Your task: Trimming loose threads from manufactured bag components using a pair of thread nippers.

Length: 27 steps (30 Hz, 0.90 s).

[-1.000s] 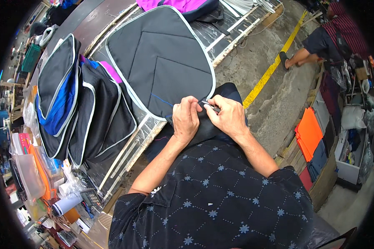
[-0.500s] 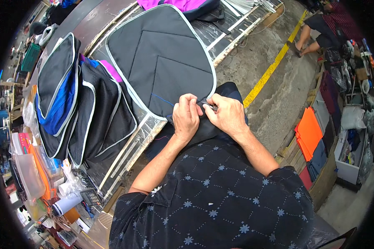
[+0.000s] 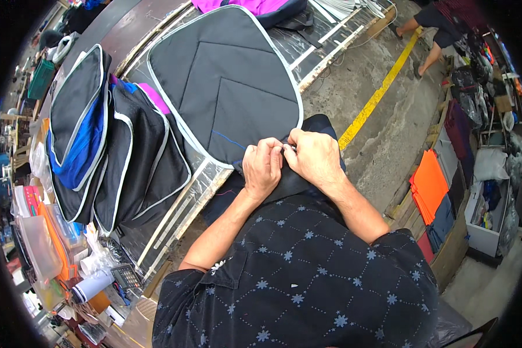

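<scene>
A black padded fabric panel (image 3: 238, 81) with pale grey piping and stitched chevron lines leans on the table edge, its lower corner at my hands. My left hand (image 3: 263, 169) is closed in a pinch on the black cloth at that corner. Close beside it, my right hand (image 3: 317, 158) has thumb and fingers curled around a small dark metallic tool, mostly hidden. The fingertips of both hands nearly meet. A loose blue thread (image 3: 227, 139) lies across the panel left of my hands. More black fabric hangs below them over my lap.
Black and blue bag pieces with grey piping (image 3: 127, 156) are stacked on the table to the left. Nearer lie a calculator (image 3: 126, 276) and a white tumbler (image 3: 93, 285). Orange sheets (image 3: 429, 185) lie at right. Beyond the yellow floor line (image 3: 383, 87), another person's legs (image 3: 432, 55) show.
My hands have shifted only slightly, with the right fingers curled more over the small tool. The other person's legs at upper right have moved apart, as if stepping.
</scene>
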Tool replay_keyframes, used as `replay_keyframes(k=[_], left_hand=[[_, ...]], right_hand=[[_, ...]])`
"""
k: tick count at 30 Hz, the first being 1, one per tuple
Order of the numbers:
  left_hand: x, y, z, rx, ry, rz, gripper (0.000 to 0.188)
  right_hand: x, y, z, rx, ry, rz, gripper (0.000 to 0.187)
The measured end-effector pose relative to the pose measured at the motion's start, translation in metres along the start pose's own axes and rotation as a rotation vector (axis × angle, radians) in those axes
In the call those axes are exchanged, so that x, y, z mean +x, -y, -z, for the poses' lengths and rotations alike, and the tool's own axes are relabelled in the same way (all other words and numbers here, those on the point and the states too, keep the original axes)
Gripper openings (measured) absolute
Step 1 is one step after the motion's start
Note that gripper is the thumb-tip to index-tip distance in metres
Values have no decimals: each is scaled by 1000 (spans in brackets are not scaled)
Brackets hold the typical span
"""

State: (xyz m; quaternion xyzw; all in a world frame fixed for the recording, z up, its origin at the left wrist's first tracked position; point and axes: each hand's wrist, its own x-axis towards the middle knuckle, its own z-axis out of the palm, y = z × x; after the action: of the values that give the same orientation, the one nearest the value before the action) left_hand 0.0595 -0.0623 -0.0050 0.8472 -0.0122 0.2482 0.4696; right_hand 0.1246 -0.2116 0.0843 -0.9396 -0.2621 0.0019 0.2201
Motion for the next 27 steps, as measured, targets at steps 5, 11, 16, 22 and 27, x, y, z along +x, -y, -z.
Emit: replay_keyframes(k=[5,11,16,22,27], left_hand=[[-3,4,-1,-40,1,29,2],[-1,3,-1,-18,-43,-19,3],[-10,10,-4,-232,-35,162,11],[-10,-4,11,-487,-235,195,10],[17,-23,33,-5,-105,17,20]], right_hand=[[1,0,1,-8,15,7,20],[-3,-4,-4,39,-21,12,20],[-6,-7,-4,44,-26,28,23],[-18,-11,-5,274,-104,-168,55],[-35,-46,-59,669,49,-328,30]])
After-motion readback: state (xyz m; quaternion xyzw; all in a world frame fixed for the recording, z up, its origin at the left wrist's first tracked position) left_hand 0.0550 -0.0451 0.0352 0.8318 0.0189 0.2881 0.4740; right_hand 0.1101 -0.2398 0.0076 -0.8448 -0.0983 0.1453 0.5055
